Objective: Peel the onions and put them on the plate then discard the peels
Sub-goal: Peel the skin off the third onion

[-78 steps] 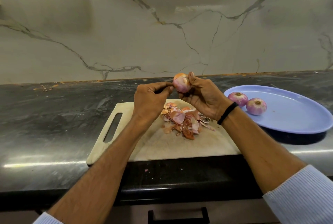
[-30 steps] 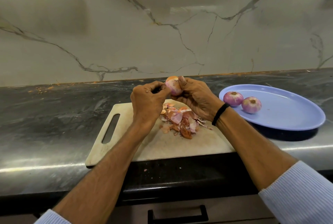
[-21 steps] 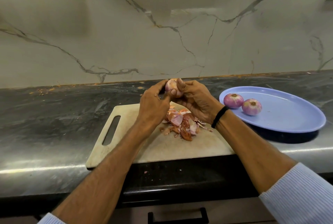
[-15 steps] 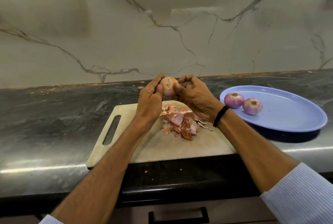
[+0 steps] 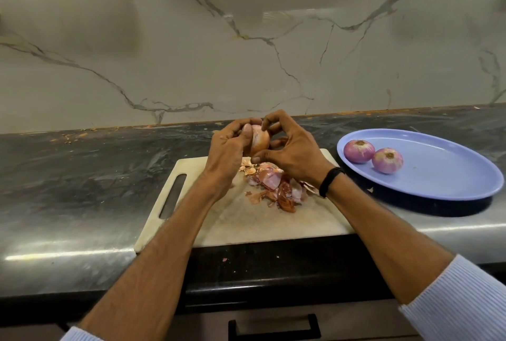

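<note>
Gripping round papery onion (image 5: 259, 140), flaky peels (image 5: 276, 186) heaped below

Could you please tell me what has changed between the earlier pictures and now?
The onion has been turned: its pink side faced the camera before, now its orange-brown skin does. The left hand went from pinching at its side to wrapping round it, thumb laid on it; the right hand still holds it, fingertips now on top. The peels, the two peeled onions on the plate and the cutting board stayed put.
</note>
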Demonstrator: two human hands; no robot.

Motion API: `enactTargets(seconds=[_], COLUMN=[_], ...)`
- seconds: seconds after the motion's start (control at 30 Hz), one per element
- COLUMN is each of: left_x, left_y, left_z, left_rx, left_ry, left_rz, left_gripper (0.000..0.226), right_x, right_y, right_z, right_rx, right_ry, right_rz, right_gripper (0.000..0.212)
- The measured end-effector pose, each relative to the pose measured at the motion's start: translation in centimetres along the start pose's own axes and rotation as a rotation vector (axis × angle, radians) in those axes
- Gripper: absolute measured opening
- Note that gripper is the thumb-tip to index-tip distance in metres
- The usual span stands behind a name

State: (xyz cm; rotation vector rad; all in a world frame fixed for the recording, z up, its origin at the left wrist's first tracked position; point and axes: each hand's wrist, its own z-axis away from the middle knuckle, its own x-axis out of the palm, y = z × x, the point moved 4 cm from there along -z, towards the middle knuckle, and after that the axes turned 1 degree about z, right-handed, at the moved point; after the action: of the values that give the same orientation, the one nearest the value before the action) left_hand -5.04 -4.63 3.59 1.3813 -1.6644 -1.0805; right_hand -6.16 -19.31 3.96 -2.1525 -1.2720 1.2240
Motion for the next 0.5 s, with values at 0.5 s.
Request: enactTargets(seconds=[0.5], left_x=[-0.13], left_y=[-0.6], left_z=[-0.4], left_rx=[0.024], left_ry=[0.039], left_rz=[-0.004], left_gripper=[0.024], right_x=[-0.09], right_y=[-0.26], right_z=[0.01], right_rx=[-0.071], right_ry=[0.043], right_rz=[0.054], right_gripper=[0.055])
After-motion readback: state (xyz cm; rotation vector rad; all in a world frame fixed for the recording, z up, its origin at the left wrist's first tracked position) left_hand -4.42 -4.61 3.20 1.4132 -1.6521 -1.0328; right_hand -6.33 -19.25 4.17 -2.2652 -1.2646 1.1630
